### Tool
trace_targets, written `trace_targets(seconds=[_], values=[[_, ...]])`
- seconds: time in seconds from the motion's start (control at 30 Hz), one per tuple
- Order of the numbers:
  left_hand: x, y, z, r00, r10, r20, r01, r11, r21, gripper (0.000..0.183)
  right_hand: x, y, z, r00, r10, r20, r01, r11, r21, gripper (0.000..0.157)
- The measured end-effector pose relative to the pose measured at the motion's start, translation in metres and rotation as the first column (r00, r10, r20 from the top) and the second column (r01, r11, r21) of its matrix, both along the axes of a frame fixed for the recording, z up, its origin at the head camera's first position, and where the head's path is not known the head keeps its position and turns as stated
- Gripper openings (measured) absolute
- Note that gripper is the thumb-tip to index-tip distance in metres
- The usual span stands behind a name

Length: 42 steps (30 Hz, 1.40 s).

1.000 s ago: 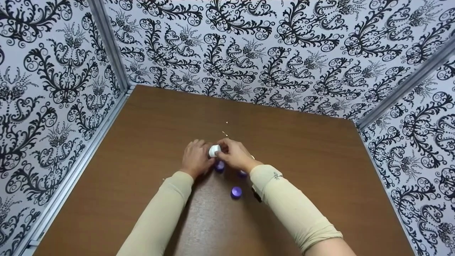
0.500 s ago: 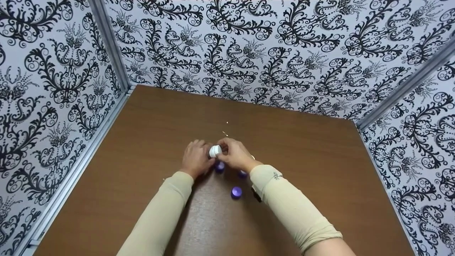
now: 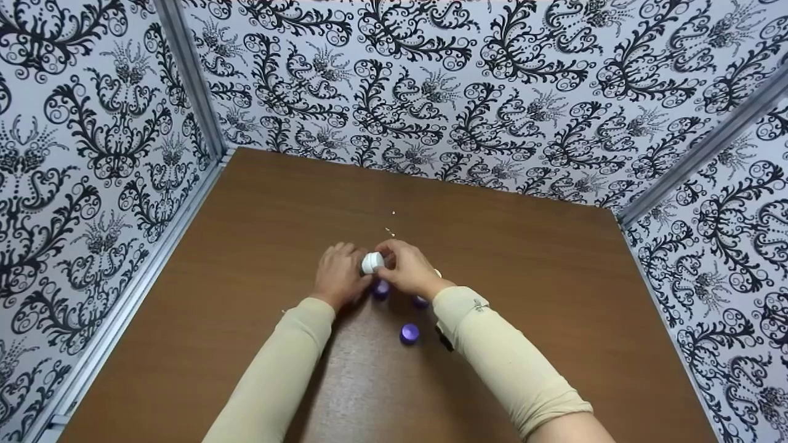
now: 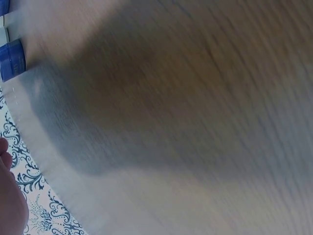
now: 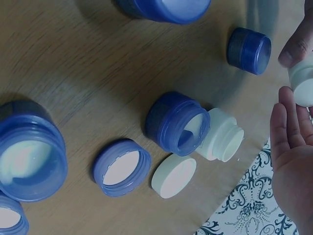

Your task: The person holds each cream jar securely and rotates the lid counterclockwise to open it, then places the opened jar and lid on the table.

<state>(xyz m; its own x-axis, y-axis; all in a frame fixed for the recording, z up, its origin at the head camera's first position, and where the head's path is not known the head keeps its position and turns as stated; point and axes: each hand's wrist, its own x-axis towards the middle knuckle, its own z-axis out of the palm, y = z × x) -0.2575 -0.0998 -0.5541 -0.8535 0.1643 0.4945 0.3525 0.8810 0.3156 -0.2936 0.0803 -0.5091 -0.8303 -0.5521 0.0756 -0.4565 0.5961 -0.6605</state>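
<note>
A small white screw-top jar (image 3: 372, 263) is held between both hands over the table. My right hand (image 3: 407, 269) pinches its right side with thumb and fingers. From the other side, my left hand (image 3: 340, 274) grips it, its fingertips partly hidden behind the jar. In the right wrist view the white jar (image 5: 302, 84) shows at the right edge among the fingers. Just below the hands stands a small closed purple jar (image 3: 381, 289), which looks blue in the wrist views. Another purple jar (image 3: 409, 333) stands nearer the person.
Under the right forearm are an open blue jar (image 5: 178, 125), an open white jar (image 5: 222, 136), an upturned blue lid (image 5: 122, 167), a white lid (image 5: 173, 177) and a larger open blue jar (image 5: 32, 152). Patterned walls (image 3: 418, 92) border the wooden table (image 3: 523, 258).
The white jar has turned very slightly between the fingers. Both arms and the jars on the table keep their places.
</note>
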Motion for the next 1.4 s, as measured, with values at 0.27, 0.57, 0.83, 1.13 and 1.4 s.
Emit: trace_targets(seconds=[0.27, 0.57, 0.83, 1.13, 1.4], values=[[-0.0003, -0.0004, 0.0000, 1.000, 0.000, 0.020, 0.000, 1.000, 0.000, 0.040, 0.0003, -0.0009, 0.0004, 0.999, -0.002, 0.033, 0.004, 0.999, -0.045, 0.032], [0.0004, -0.0009, -0.0026, 1.000, 0.000, -0.019, -0.001, 1.000, -0.008, 0.039, -0.0004, -0.0009, -0.0029, 0.996, -0.050, 0.068, 0.053, 0.998, -0.039, 0.037], [0.0005, -0.0008, -0.0037, 0.999, 0.006, -0.045, -0.006, 1.000, -0.003, 0.038, -0.0013, -0.0002, -0.0050, 0.996, -0.056, 0.070, 0.058, 0.998, -0.038, 0.032], [-0.0003, -0.0037, -0.0055, 0.999, 0.008, -0.041, -0.008, 1.000, 0.001, 0.041, -0.0005, 0.0004, -0.0036, 0.996, -0.041, 0.084, 0.048, 0.995, -0.085, 0.037], [-0.0005, -0.0066, -0.0054, 1.000, 0.023, -0.016, -0.023, 1.000, 0.004, 0.041, -0.0015, 0.0005, -0.0029, 0.995, -0.043, 0.087, 0.051, 0.995, -0.088, 0.035]])
